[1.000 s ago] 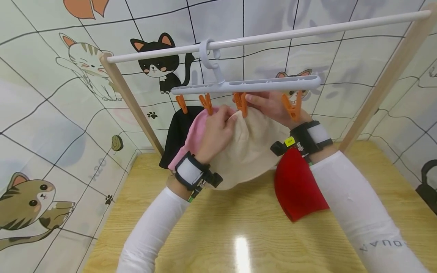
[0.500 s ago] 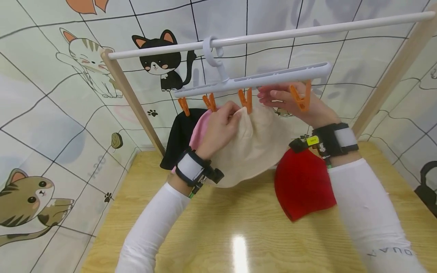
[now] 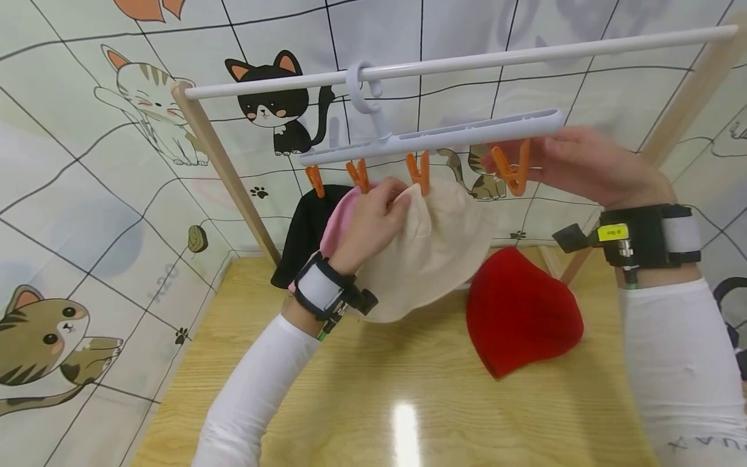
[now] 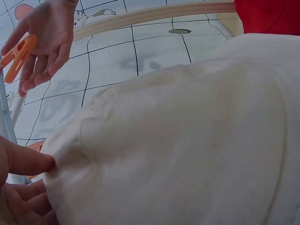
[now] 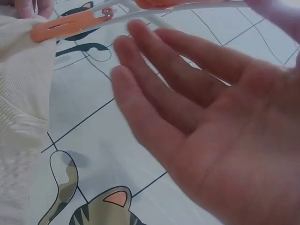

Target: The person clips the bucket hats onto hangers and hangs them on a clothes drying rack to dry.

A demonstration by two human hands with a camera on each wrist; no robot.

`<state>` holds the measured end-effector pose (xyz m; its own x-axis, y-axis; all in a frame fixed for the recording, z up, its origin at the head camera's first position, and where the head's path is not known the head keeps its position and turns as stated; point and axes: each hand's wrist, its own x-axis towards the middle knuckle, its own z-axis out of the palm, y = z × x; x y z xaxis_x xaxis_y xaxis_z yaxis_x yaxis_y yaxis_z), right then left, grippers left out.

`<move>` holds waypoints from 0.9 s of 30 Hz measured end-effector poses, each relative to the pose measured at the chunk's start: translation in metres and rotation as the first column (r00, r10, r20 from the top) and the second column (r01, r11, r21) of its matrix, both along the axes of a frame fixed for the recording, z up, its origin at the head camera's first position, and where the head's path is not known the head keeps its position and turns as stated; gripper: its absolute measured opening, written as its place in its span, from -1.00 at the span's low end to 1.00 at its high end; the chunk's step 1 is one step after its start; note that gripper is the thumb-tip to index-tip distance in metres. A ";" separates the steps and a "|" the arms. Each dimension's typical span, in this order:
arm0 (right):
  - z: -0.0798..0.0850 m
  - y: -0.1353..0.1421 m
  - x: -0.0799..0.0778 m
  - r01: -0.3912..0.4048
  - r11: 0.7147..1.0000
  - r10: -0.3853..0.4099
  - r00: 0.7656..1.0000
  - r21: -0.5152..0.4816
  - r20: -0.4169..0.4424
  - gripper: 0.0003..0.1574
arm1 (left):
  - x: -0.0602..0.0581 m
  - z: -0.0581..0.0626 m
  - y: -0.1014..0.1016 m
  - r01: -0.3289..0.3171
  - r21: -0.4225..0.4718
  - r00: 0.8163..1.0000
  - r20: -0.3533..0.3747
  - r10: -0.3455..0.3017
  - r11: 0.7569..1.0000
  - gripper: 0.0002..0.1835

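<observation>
My left hand (image 3: 376,220) pinches the edge of a cream bucket hat (image 3: 443,253), thumb against the cloth in the left wrist view. An orange clip (image 3: 419,174) on the pale hanger (image 3: 467,135) grips that hat's edge close by. My right hand (image 3: 601,165) holds nothing; its fingers (image 5: 187,89) stretch out loosely behind the rightmost orange clip (image 3: 513,170), which has no hat in it. The thumb lies near the hanger's right end. A pink hat (image 3: 335,220) and a black hat (image 3: 303,227) hang from clips to the left, partly covered.
A red hat (image 3: 522,314) lies on the wooden table (image 3: 327,402) below the hanger. The hanger hooks over a white rod (image 3: 496,59) between wooden posts (image 3: 227,175). A cat-printed wall stands close behind.
My right hand has left the clip on the cream hat and moved right to the rightmost clip. The hanger's right end has risen. My left hand stays on the cream hat.
</observation>
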<state>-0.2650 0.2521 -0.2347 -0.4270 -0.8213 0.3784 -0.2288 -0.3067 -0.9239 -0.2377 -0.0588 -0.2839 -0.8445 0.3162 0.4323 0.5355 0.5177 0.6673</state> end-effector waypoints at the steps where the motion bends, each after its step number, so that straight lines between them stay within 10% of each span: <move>1: 0.001 -0.001 0.000 -0.013 1.000 0.014 1.000 0.027 -0.027 -0.43 | 0.000 0.000 -0.001 -0.005 -0.005 1.000 0.007 0.005 1.000 -0.79; 16: -0.003 -0.009 -0.007 -0.007 0.999 0.004 0.996 -0.033 -0.085 -0.47 | 0.011 0.004 -0.009 -0.005 0.018 1.000 0.015 0.005 1.000 -0.72; 27: -0.005 -0.001 -0.005 0.139 0.988 -0.134 0.988 0.068 -0.075 -0.47 | 0.030 0.014 -0.001 -0.010 0.083 0.963 -0.266 0.032 0.996 -0.73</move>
